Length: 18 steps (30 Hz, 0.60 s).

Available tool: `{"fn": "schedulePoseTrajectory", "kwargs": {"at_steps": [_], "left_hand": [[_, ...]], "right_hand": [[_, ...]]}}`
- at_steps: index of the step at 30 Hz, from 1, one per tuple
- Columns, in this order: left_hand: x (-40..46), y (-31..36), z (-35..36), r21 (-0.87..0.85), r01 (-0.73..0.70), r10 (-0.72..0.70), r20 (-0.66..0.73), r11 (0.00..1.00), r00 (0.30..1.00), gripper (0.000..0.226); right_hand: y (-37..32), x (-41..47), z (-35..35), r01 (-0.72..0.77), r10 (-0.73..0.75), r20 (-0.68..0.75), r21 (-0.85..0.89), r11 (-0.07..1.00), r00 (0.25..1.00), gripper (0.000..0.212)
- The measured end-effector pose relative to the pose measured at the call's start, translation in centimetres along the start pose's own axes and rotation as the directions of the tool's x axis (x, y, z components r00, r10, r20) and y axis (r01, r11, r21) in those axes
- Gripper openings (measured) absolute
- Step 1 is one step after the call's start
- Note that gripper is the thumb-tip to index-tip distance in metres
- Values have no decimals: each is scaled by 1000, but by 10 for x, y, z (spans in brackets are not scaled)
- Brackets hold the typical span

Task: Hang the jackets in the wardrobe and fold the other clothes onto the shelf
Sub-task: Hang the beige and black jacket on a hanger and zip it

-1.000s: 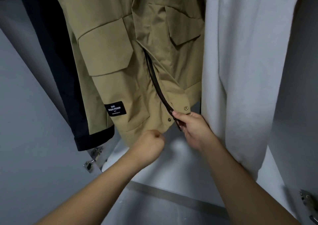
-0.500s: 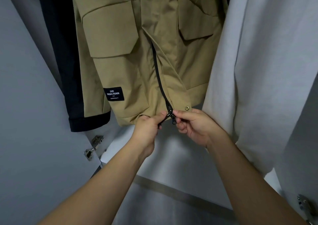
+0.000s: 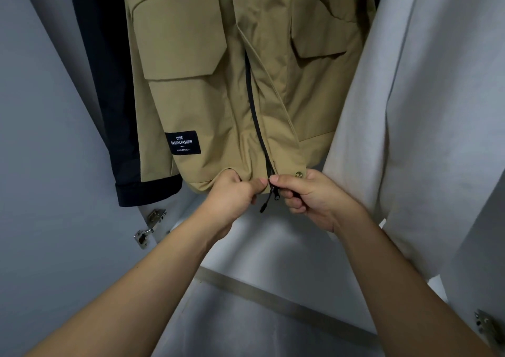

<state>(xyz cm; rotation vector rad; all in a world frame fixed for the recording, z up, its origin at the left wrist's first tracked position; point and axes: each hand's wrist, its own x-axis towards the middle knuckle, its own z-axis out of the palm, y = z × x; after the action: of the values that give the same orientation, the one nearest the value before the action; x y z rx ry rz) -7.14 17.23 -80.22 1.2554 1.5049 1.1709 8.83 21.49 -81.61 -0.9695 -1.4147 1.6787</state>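
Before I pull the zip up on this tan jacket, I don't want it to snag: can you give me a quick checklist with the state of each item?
1. Tan jacket hangs in the wardrobe: ok.
2. Left hand grips the hem beside the zip: ok.
3. Right hand pinches the hem at the zip's foot: ok.
4. Zip slider sits at the bottom, its pull dangling free: ok.
5. Zip pin seated in the slider: cannot tell, fingers hide it.
6. White garment and dark jacket clear of the zip: ok.
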Motion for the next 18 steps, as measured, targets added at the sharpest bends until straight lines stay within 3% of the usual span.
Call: {"fn": "schedulePoseTrajectory", "kwargs": {"at_steps": [2, 6, 12, 18], "left_hand": [[0, -1, 1, 60, 3, -2, -21, 998, 1000, 50], [0, -4, 7, 254, -30, 61, -117, 967, 991, 49], [-1, -12, 14, 401, -110, 181, -145, 910, 973, 43], [6, -21, -2, 236, 61, -48, -60, 970, 997, 50]], "right_hand": [[1, 0, 0, 7, -7, 8, 14, 1000, 1000, 13], [6, 4, 7, 30, -17, -95, 136, 990, 995, 35], [19, 11, 21, 78, -15, -225, 273, 959, 974, 32], [23, 12, 25, 17, 47, -181, 333, 943, 982, 31]]}}
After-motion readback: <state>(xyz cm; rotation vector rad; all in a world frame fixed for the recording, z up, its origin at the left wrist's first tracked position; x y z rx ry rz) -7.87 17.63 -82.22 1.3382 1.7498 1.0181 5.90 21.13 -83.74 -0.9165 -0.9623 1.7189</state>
